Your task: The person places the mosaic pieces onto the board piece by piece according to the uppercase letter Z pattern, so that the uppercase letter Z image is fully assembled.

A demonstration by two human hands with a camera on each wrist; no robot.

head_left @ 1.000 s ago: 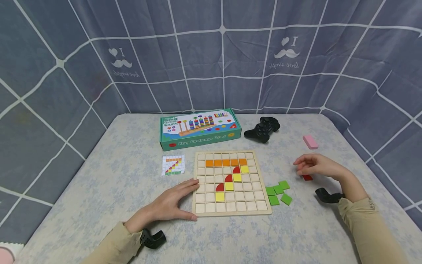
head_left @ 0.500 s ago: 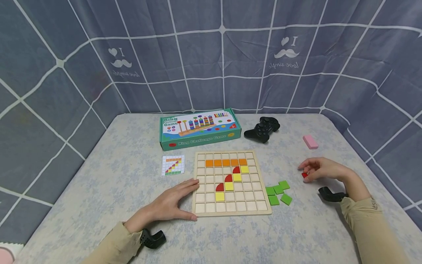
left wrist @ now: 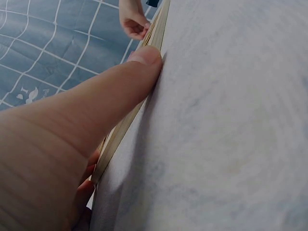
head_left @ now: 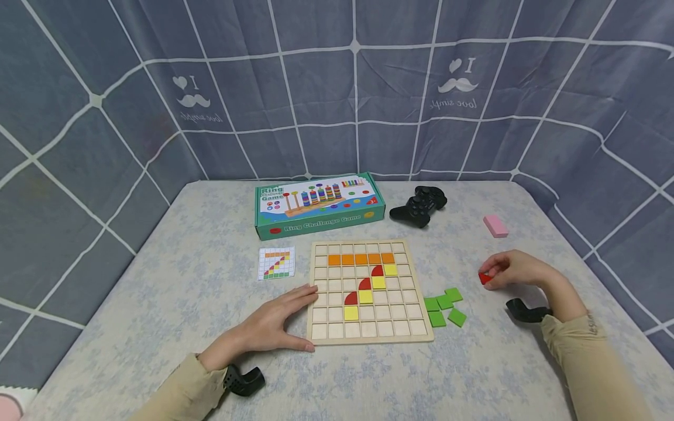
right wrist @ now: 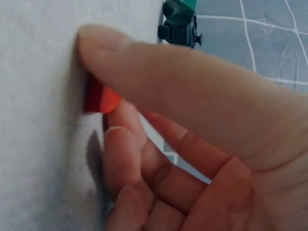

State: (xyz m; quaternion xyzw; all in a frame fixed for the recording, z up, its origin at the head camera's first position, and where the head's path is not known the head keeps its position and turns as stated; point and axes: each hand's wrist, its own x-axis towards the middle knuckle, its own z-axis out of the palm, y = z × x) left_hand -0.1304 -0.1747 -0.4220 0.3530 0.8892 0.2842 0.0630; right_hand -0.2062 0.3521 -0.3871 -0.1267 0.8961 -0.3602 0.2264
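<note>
A wooden grid board (head_left: 399, 314) lies in the middle of the table. On it are a row of orange squares (head_left: 360, 259) and a diagonal of yellow squares (head_left: 365, 297) beside red quarter-round tiles (head_left: 365, 285). My left hand (head_left: 274, 318) rests at the board's left edge, thumb and fingers spread; the left wrist view shows its thumb (left wrist: 130, 79) along the wooden side. To the right of the board, my right hand (head_left: 518, 270) pinches a small red tile (head_left: 484, 279) between thumb and fingers, close over the tabletop. In the right wrist view the thumb partly hides this tile (right wrist: 100, 98).
Several green square tiles (head_left: 457, 317) lie by the board's right edge. A printed pattern card (head_left: 277, 273) is left of it. Behind stand a green game box (head_left: 321, 227) and a black game controller (head_left: 419, 206). A pink block (head_left: 496, 226) lies beyond my right hand.
My right hand has come down on the red tile and taken it between thumb and fingers, then turned it slightly left. The left hand and board have stayed put.
</note>
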